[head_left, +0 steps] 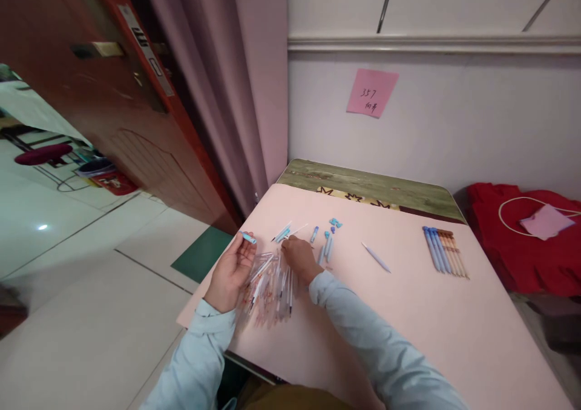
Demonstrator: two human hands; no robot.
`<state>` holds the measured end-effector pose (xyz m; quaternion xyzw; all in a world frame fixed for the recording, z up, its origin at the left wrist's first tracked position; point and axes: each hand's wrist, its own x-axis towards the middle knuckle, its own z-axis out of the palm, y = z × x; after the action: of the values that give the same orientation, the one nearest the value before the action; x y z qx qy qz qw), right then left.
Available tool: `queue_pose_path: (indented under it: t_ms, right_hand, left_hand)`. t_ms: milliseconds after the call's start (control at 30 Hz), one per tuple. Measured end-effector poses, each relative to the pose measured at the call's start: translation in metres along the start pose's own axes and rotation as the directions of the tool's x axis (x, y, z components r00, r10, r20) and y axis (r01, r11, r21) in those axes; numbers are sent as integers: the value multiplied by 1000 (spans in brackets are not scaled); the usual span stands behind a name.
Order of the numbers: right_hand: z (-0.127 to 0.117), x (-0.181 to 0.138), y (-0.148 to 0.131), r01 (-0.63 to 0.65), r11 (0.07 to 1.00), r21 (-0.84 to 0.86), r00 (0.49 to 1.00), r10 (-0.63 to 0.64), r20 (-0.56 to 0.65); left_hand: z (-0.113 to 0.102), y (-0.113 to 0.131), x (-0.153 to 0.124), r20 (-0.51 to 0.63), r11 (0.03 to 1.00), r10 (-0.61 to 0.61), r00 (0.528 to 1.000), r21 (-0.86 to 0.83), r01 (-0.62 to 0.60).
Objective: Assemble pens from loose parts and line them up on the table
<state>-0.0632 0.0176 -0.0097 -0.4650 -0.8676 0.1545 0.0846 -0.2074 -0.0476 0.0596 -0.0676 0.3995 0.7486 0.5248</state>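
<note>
My left hand (233,271) is at the table's left edge, palm up, with a short light-blue pen part (249,238) pinched between thumb and fingers. Fingers bent together and pointing down, my right hand (302,258) is over the far side of a pile of clear pen barrels and refills (267,289). Its fingertips touch the small group of light-blue pen parts and white refills (282,233); what they grip is hidden. Just right of this hand lie blue pen barrels (328,249), a darker blue pen part (314,234) and several small blue pieces (335,223).
A single pale pen (376,258) lies mid-table. Farther right is a row of blue and brown pens (445,252). The pink-covered table (408,325) meets a wall with a pink note (372,92). A red cloth (503,240) is at the right, a wooden door (149,137) at the left.
</note>
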Motion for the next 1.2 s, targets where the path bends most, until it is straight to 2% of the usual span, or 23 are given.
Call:
queue_pose_path:
  t_ms: [100, 200, 300, 367, 433, 500, 600, 667, 700, 767, 933, 1200]
  right_hand:
    - [1, 3, -4, 7, 1000, 4, 1000, -7, -5]
    - [-8, -2, -6, -22, 999, 29, 999, 23, -46]
    - [-23, -23, 4, -86, 994, 68, 990, 93, -104]
    - [-32, -45, 18, -125, 979, 159, 976, 150, -157]
    - [-40, -72, 33, -117, 870, 479, 933, 262, -248]
    - [-48, -98, 44, -73, 706, 705, 894, 359, -267]
    - [-62, -128, 48, 12, 486, 874, 838, 472, -273]
    - [-70, -139, 43, 90, 404, 910, 793, 524, -311]
    - [-74, -142, 40, 125, 392, 911, 775, 535, -337]
    - [-79, -146, 34, 170, 437, 883, 752, 522, -402]
    - [-80, -148, 33, 182, 697, 693, 682, 419, -600]
    - [-70, -147, 34, 229, 782, 580, 649, 321, -690]
  left_hand:
    - [2, -7, -2, 24, 1000, -22, 999, -2, 22]
    - [11, -18, -6, 54, 998, -66, 996, 0, 66]
    - [22, -30, -14, 102, 987, -158, 982, 6, 159]
    - [28, -39, -21, 126, 973, -229, 965, 9, 230]
    - [30, -51, -29, 125, 958, -285, 950, 7, 286]
    - [31, -66, -35, 115, 944, -330, 937, 16, 330]
    - [32, -92, -41, 101, 919, -394, 914, 69, 389]
    - [32, -107, -43, 94, 901, -430, 898, 107, 420]
    - [33, -113, -44, 94, 896, -440, 893, 118, 429]
    - [35, -123, -48, 101, 891, -449, 888, 128, 436]
    - [38, -130, -58, 126, 882, -466, 876, 142, 449]
    - [30, -132, -61, 115, 874, -478, 871, 158, 459]
